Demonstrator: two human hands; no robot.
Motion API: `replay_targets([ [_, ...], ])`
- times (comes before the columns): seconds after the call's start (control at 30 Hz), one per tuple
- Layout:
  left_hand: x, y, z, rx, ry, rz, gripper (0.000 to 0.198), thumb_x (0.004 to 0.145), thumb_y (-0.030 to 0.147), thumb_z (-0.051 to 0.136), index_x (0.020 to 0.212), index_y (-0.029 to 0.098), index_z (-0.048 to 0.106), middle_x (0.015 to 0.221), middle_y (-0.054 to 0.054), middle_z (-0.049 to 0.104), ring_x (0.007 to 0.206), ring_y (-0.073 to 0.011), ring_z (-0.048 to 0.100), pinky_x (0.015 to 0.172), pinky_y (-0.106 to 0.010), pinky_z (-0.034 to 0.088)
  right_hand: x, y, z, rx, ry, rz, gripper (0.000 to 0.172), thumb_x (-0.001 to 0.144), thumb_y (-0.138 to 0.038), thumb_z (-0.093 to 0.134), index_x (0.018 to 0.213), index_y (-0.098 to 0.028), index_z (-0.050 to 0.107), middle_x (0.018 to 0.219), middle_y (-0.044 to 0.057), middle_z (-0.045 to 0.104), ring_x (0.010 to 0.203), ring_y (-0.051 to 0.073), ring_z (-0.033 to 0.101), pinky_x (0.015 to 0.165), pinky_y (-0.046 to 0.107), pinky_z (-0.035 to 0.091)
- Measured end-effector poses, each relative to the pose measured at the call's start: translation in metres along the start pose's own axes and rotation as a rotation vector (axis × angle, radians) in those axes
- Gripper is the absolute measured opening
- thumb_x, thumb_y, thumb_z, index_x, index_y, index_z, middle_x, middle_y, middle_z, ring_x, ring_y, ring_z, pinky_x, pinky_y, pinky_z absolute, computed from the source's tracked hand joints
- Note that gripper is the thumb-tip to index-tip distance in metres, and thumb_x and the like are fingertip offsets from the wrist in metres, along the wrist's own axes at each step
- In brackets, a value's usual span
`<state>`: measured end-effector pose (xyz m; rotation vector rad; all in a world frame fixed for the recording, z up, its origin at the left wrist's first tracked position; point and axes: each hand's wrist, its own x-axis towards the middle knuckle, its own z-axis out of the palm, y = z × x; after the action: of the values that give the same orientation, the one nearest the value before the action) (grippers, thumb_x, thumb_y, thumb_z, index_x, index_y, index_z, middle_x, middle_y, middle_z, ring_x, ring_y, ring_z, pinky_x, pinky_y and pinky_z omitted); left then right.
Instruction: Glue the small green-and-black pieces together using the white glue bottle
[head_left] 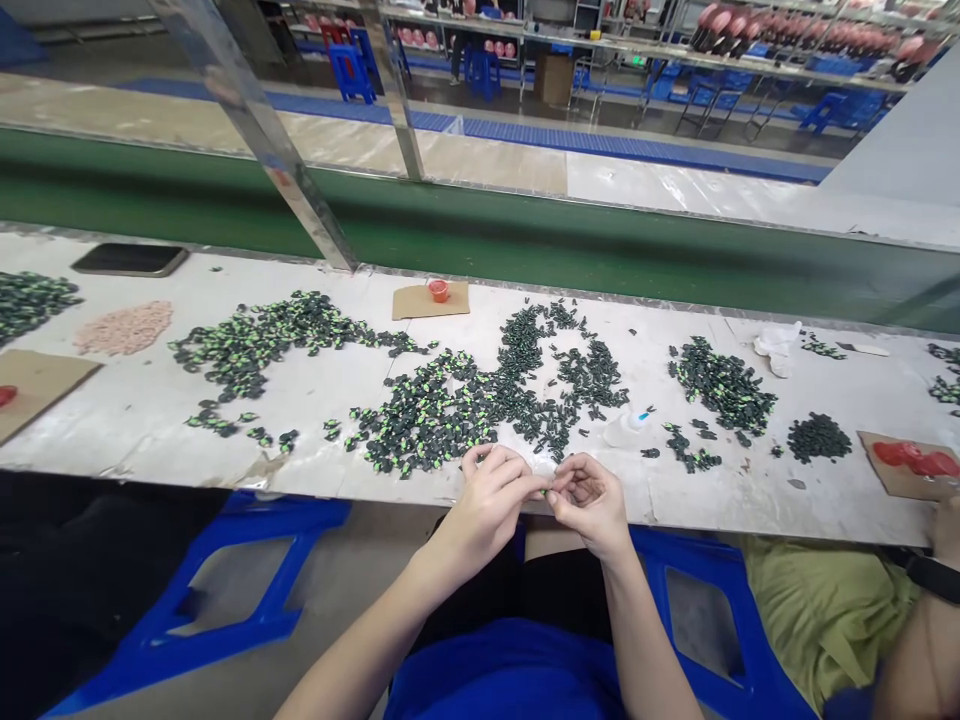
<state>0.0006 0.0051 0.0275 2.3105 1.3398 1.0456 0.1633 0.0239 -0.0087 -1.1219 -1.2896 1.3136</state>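
My left hand (pixel 495 492) and my right hand (pixel 594 502) meet at the table's front edge, fingers pinched together. Between their fingertips is a small dark green part with a bright green spot (pixel 550 491), mostly hidden by the fingers. Just beyond my left hand spreads a pile of black and bright green small parts (pixel 424 415). A heap of small dark green pieces (pixel 525 360) lies straight ahead of both hands. To the right of them, a clear squeeze bottle with a blue tip (pixel 627 428) lies near my right hand.
A red cup (pixel 439 290) sits on cardboard (pixel 409 302) at the back. Further piles (pixel 724 385) lie rightward. A phone (pixel 131 259) rests at far left. Metal posts (pixel 300 190) rise behind the table. A co-worker's arm (pixel 930 620) is at right; blue stools (pixel 247 570) stand below.
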Motion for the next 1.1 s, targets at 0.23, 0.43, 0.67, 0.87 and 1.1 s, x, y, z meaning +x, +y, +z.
replay_targets([
  [0.23, -0.014, -0.011, 0.012, -0.022, -0.162, -0.156, 0.028, 0.091, 0.017, 0.048, 0.116, 0.025, 0.057, 0.103, -0.004, 0.072, 0.107, -0.0195, 0.058, 0.104, -0.045, 0.025, -0.005, -0.009, -0.035, -0.266, -0.067, -0.017, 0.018, 0.071, -0.033, 0.07, 0.082, -0.019, 0.068, 0.065, 0.002, 0.065, 0.057, 0.014, 0.06, 0.055, 0.026, 0.052],
  [0.43, -0.021, -0.042, -0.001, 0.147, 0.073, -0.31, 0.019, 0.091, 0.022, 0.049, 0.104, 0.026, 0.062, 0.104, -0.006, 0.072, 0.11, -0.0258, 0.057, 0.101, -0.051, 0.026, 0.0, -0.018, -0.097, -0.634, 0.499, -0.164, 0.024, 0.077, -0.041, 0.065, 0.081, -0.018, 0.068, 0.075, 0.006, 0.068, 0.062, 0.017, 0.061, 0.064, 0.034, 0.054],
  [0.67, 0.006, -0.055, -0.004, 0.254, 0.163, -0.292, 0.015, 0.086, 0.016, 0.055, 0.089, 0.026, 0.067, 0.093, -0.005, 0.074, 0.105, -0.0288, 0.057, 0.096, -0.052, 0.028, 0.018, -0.015, -0.092, -0.947, 0.563, -0.454, 0.036, 0.08, -0.048, 0.062, 0.098, -0.017, 0.068, 0.105, 0.014, 0.067, 0.107, 0.03, 0.054, 0.092, 0.05, 0.045],
  [0.87, 0.018, -0.058, 0.003, 0.334, 0.029, -0.259, 0.031, 0.082, 0.002, 0.049, 0.081, 0.026, 0.07, 0.086, -0.006, 0.071, 0.103, -0.0308, 0.053, 0.095, -0.058, 0.027, 0.033, 0.006, -0.074, -0.982, 0.457, -0.456, 0.041, 0.08, -0.051, 0.062, 0.104, -0.018, 0.061, 0.106, 0.014, 0.065, 0.118, 0.033, 0.043, 0.095, 0.055, 0.04],
  [1.1, 0.021, -0.062, -0.009, 0.42, -0.159, -0.158, 0.05, 0.076, -0.009, 0.044, 0.097, 0.028, 0.07, 0.094, -0.007, 0.068, 0.107, -0.0293, 0.052, 0.095, -0.057, 0.033, 0.03, 0.0, -0.065, -0.665, 0.383, -0.319, 0.03, 0.08, -0.04, 0.064, 0.097, -0.022, 0.047, 0.114, 0.014, 0.066, 0.122, 0.028, 0.05, 0.097, 0.05, 0.043],
])
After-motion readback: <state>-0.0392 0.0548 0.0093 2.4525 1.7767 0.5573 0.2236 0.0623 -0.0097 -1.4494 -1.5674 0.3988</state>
